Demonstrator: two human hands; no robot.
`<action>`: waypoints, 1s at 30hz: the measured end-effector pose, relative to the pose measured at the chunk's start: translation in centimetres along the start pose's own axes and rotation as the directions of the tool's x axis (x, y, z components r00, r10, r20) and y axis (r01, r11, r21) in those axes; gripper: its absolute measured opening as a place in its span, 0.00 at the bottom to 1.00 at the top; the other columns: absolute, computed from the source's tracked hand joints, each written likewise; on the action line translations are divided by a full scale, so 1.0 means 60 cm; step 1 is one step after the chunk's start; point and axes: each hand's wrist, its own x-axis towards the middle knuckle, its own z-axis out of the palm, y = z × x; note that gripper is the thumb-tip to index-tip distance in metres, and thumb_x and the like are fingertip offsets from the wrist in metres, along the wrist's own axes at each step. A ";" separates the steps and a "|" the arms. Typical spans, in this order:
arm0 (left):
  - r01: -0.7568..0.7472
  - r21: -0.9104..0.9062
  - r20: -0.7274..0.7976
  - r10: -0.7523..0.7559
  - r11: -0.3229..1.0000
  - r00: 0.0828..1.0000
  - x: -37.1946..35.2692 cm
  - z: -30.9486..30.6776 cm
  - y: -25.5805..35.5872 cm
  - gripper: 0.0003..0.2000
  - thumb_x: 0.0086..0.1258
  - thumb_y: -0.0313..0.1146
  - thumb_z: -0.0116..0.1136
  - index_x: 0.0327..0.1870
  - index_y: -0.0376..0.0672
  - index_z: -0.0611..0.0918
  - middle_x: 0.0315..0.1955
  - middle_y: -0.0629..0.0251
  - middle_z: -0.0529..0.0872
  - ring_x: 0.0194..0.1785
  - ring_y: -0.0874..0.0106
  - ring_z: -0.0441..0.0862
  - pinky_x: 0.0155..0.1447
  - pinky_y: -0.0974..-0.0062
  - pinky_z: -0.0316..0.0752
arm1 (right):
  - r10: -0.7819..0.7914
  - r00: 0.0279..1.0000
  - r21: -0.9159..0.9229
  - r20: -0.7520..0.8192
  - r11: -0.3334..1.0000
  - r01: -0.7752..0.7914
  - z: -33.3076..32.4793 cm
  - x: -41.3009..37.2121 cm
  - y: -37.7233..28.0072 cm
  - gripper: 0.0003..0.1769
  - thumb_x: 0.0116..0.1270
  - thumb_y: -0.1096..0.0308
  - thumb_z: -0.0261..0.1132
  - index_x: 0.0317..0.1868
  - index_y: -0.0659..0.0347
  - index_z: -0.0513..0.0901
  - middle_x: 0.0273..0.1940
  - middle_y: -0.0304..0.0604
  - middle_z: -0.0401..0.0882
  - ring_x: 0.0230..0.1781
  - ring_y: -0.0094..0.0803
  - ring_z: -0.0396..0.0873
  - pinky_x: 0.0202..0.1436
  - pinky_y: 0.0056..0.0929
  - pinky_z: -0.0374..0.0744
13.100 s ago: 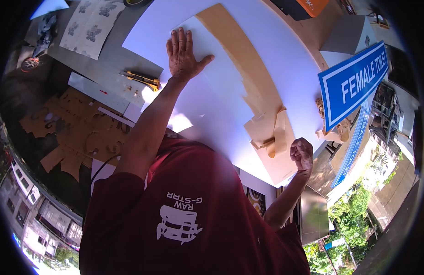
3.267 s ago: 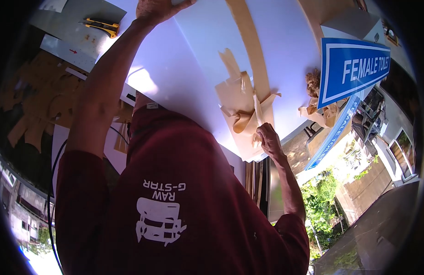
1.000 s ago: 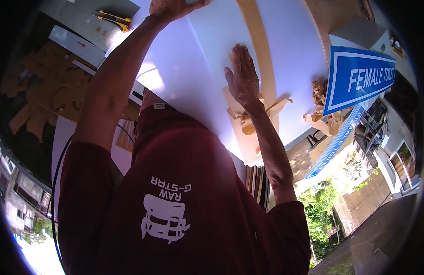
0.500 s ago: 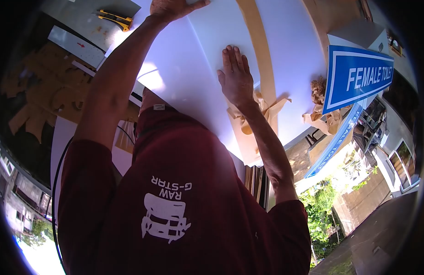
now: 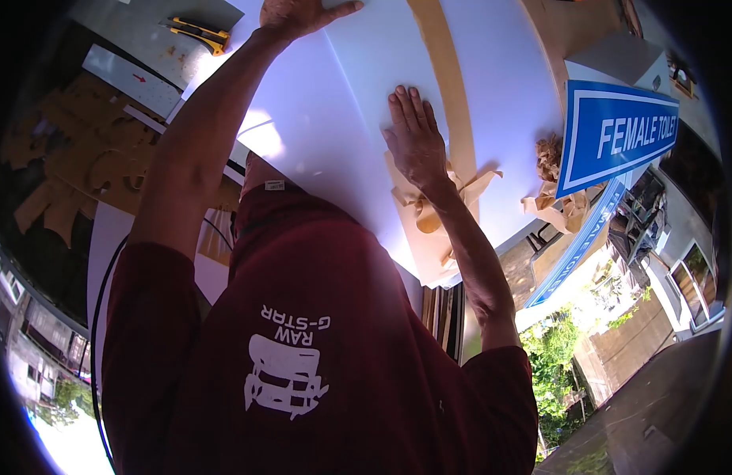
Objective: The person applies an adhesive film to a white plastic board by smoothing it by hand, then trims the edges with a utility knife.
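My left hand (image 5: 296, 16) lies at the top of the view on a large white sheet (image 5: 318, 111). Its thumb stretches out to the right, and its other fingers are partly cut off by the frame's edge. Palm down and fingers extended, my right hand (image 5: 417, 141) rests flat on the sheet's pale surface, just left of a brown paper strip (image 5: 451, 103). Below and right of that hand lie torn, curled pieces of brown paper (image 5: 481, 186). Neither hand holds anything.
A yellow utility knife (image 5: 200, 36) lies at the upper left. Crumpled brown paper (image 5: 550, 157) sits on the right, beside a blue "FEMALE TOILET" sign (image 5: 619, 138) and a second blue sign (image 5: 580, 245). Brown cut-out scraps (image 5: 97, 142) lie at the left.
My right hand has slid slightly to the right and back toward my body, closer to the brown strip. My left hand stays in place.
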 end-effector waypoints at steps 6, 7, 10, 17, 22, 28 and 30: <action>0.012 0.008 0.039 -0.012 1.000 0.999 0.004 -0.001 0.000 0.55 0.61 0.73 0.61 0.82 0.45 0.59 0.83 0.52 0.51 0.85 0.40 0.40 0.84 0.37 0.38 | -0.076 0.997 -0.045 0.003 0.996 0.076 -0.019 -0.069 0.007 0.31 0.72 0.70 0.60 0.73 0.71 0.69 0.73 0.59 0.70 0.75 0.52 0.69 0.76 0.50 0.71; 0.010 -0.002 0.031 -0.010 1.000 0.999 0.000 0.000 0.000 0.54 0.61 0.73 0.61 0.82 0.45 0.59 0.83 0.52 0.51 0.85 0.40 0.40 0.84 0.36 0.39 | -0.067 0.998 -0.022 -0.010 0.998 0.066 -0.023 -0.076 0.013 0.30 0.72 0.71 0.60 0.73 0.72 0.69 0.72 0.59 0.71 0.74 0.53 0.71 0.75 0.51 0.72; -0.001 -0.009 -0.002 0.001 1.000 1.000 0.001 0.006 -0.003 0.54 0.61 0.72 0.62 0.82 0.45 0.59 0.83 0.52 0.51 0.84 0.40 0.41 0.83 0.36 0.40 | 0.055 0.996 0.101 -0.068 0.994 -0.048 -0.034 -0.064 0.013 0.30 0.72 0.71 0.61 0.72 0.71 0.70 0.70 0.59 0.74 0.72 0.55 0.72 0.73 0.53 0.72; -0.009 -0.014 -0.016 0.009 1.000 1.000 0.000 -0.002 0.001 0.54 0.60 0.70 0.64 0.82 0.46 0.60 0.83 0.52 0.52 0.84 0.40 0.42 0.83 0.35 0.40 | 0.061 0.998 -0.034 0.009 0.998 -0.061 -0.004 -0.039 0.016 0.35 0.78 0.58 0.60 0.80 0.61 0.63 0.82 0.48 0.57 0.84 0.49 0.53 0.83 0.54 0.59; 0.003 -0.004 -0.017 -0.003 1.000 1.000 0.006 -0.003 -0.004 0.54 0.61 0.71 0.64 0.82 0.45 0.60 0.83 0.52 0.53 0.84 0.40 0.42 0.83 0.35 0.40 | 0.124 0.991 -0.199 0.050 0.974 -0.111 -0.012 -0.059 0.008 0.34 0.80 0.52 0.56 0.79 0.60 0.65 0.83 0.45 0.56 0.85 0.48 0.52 0.83 0.64 0.52; -0.001 -0.005 0.019 0.001 1.000 1.000 0.001 -0.008 0.004 0.54 0.61 0.71 0.63 0.82 0.44 0.59 0.83 0.51 0.52 0.84 0.40 0.42 0.83 0.35 0.40 | 0.184 0.983 -0.151 -0.003 0.972 -0.182 0.013 -0.027 -0.020 0.33 0.81 0.49 0.55 0.79 0.57 0.66 0.84 0.38 0.55 0.86 0.47 0.47 0.82 0.68 0.48; 0.008 -0.005 0.040 -0.008 1.000 0.999 0.004 -0.014 0.002 0.54 0.62 0.71 0.63 0.82 0.44 0.59 0.83 0.51 0.52 0.84 0.40 0.42 0.83 0.35 0.40 | 0.211 0.977 -0.202 0.024 0.958 -0.202 0.006 -0.055 -0.020 0.33 0.81 0.49 0.55 0.79 0.57 0.66 0.83 0.39 0.57 0.86 0.47 0.48 0.83 0.67 0.48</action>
